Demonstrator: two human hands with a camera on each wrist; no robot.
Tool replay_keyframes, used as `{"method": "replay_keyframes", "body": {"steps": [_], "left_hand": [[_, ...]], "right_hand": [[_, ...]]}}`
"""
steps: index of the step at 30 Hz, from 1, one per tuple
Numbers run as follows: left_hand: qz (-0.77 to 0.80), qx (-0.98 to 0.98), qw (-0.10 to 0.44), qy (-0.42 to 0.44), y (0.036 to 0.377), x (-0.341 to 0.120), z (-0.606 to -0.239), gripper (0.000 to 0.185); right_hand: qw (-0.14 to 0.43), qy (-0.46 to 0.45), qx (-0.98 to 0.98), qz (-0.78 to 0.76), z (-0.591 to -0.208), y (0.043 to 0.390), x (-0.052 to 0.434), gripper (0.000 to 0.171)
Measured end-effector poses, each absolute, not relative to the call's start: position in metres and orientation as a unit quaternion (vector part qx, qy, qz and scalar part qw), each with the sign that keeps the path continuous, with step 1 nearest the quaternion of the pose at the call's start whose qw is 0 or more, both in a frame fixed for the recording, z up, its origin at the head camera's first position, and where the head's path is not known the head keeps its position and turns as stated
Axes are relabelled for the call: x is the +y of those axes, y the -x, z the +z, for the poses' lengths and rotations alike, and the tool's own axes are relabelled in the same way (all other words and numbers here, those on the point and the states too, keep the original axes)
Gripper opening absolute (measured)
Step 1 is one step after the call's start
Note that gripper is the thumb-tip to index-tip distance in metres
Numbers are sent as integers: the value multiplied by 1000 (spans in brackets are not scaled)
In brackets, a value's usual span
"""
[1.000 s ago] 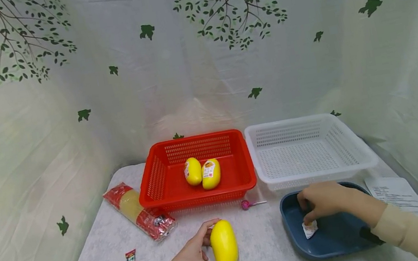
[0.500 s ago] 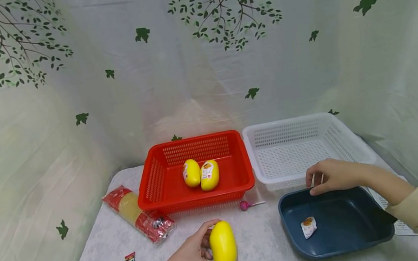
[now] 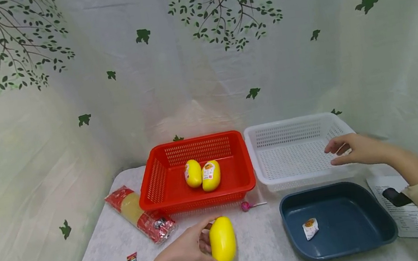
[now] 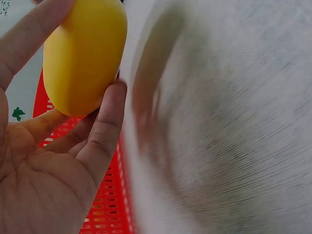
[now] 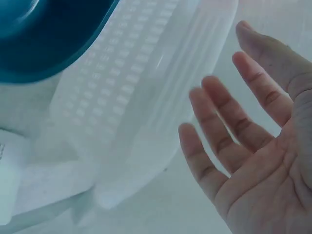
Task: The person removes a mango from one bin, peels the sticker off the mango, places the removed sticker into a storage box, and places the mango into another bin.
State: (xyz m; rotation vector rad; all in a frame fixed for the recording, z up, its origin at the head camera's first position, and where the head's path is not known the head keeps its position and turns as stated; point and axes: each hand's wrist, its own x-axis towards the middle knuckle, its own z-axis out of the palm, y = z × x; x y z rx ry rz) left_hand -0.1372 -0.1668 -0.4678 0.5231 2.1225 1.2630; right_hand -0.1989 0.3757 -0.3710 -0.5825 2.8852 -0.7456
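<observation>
Printed sheet [image 3: 411, 215], mango labels [image 3: 208, 171] — print too small, nothing legible.

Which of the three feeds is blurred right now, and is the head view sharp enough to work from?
Head view: sharp and evenly lit, though the wide lens bends the edges. Left wrist view: the tabletop is heavily streaked, but the left hand and the yellow mango it grips stay fairly clear. Right wrist view: soft and washed out, the white basket blurred, the open right hand clearer.

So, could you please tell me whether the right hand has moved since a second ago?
Yes. The right hand has left the blue tray and moved back, over the white basket.
</observation>
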Motion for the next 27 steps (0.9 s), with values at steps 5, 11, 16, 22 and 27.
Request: {"method": "replay_keyframes", "body": {"steps": [5,11,16,22,27], "left_hand": [[464,810,300,-195,141,-167,-454,102],[457,815,291,-207,149,-165,-436,103],[458,814,284,-217,156,-165,-414,106],[456,821,269,-215,169,-162,-384,109],[434,835,235,-241,186,-154,-361,109]], "right_hand": [[38,158,959,-233,-377,202,399,61],[41,116,961,-247,-379,203,428,74],[49,86,957,-274,-385,203,448,71],[60,64,955,-284,-394,204,467,70],[75,61,952,-291,-399,201,476,66]]}}
